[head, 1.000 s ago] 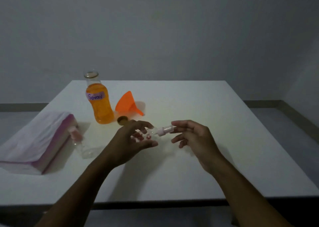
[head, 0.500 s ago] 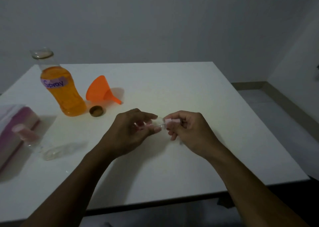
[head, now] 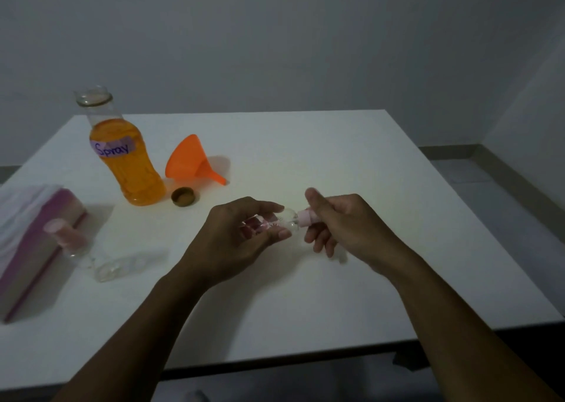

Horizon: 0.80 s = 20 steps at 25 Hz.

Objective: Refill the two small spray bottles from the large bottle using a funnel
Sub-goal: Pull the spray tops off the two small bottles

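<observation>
Pink-edged white packet (head: 33, 242) on white table (head: 305, 294)

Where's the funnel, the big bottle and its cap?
funnel (head: 185, 161): head view, on the cone's outer wall.
big bottle (head: 131, 169): head view, on the orange-filled body.
cap (head: 183, 196): head view, on its open inside.

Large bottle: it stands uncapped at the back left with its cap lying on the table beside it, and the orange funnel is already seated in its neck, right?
Not quite. The head view shows the large bottle uncapped, its cap on the table beside it, but the orange funnel is not in its neck: it lies on its side on the table, right of the bottle.
</observation>
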Each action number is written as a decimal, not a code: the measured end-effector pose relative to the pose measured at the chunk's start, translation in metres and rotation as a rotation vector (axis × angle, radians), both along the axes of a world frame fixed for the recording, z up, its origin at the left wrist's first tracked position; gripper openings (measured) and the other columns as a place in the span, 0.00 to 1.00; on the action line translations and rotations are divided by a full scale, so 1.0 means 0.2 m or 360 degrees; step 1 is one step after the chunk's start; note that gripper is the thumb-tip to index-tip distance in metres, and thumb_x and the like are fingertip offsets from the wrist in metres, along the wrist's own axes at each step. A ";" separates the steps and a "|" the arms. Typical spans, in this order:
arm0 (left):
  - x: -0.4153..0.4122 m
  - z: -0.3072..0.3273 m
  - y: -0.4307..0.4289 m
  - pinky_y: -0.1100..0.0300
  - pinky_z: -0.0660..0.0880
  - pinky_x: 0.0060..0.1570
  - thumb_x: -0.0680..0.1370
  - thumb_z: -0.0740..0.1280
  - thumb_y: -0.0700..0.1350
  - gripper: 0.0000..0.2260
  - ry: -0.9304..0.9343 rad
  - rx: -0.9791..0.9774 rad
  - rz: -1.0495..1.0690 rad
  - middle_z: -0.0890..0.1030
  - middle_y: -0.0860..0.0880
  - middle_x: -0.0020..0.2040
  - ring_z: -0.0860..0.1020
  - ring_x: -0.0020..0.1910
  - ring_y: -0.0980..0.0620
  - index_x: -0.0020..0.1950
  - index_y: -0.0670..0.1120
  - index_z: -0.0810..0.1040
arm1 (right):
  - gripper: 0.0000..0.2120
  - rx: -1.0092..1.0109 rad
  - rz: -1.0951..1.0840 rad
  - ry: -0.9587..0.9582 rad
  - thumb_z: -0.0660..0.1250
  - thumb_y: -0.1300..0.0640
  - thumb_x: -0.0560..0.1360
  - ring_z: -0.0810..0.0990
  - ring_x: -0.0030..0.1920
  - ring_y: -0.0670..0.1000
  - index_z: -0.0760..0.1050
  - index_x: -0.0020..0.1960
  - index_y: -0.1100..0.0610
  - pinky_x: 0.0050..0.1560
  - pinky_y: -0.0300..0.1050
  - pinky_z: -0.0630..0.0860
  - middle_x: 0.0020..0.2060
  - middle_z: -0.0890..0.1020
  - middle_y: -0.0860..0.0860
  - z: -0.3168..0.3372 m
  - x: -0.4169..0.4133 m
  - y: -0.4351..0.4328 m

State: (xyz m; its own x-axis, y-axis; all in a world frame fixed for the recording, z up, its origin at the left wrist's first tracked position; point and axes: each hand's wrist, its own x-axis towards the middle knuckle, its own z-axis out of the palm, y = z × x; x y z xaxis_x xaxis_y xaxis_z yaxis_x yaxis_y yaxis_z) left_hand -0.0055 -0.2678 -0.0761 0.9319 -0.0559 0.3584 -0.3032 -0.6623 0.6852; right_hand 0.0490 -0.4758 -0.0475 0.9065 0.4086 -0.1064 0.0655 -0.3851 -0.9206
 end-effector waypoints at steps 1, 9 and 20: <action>0.00 0.00 0.00 0.66 0.78 0.38 0.71 0.68 0.64 0.21 -0.0017 0.0014 0.0007 0.82 0.58 0.50 0.79 0.43 0.59 0.59 0.55 0.80 | 0.15 0.0066 0.0039 -0.0034 0.66 0.46 0.80 0.83 0.35 0.53 0.85 0.49 0.56 0.39 0.50 0.80 0.38 0.86 0.56 -0.01 -0.01 0.00; -0.01 -0.01 0.00 0.62 0.80 0.38 0.71 0.69 0.63 0.21 -0.0070 0.0044 0.0007 0.83 0.57 0.50 0.80 0.43 0.59 0.59 0.53 0.80 | 0.20 -0.0044 -0.0048 -0.0046 0.63 0.35 0.76 0.86 0.37 0.56 0.83 0.51 0.49 0.39 0.56 0.82 0.39 0.87 0.49 -0.01 -0.02 -0.02; -0.01 -0.02 -0.01 0.61 0.80 0.40 0.71 0.67 0.66 0.22 -0.0073 0.0120 0.0010 0.83 0.59 0.49 0.80 0.43 0.61 0.58 0.55 0.80 | 0.18 -0.0127 0.0038 -0.0106 0.69 0.37 0.73 0.84 0.37 0.43 0.81 0.56 0.47 0.34 0.40 0.76 0.46 0.86 0.46 -0.03 -0.02 -0.04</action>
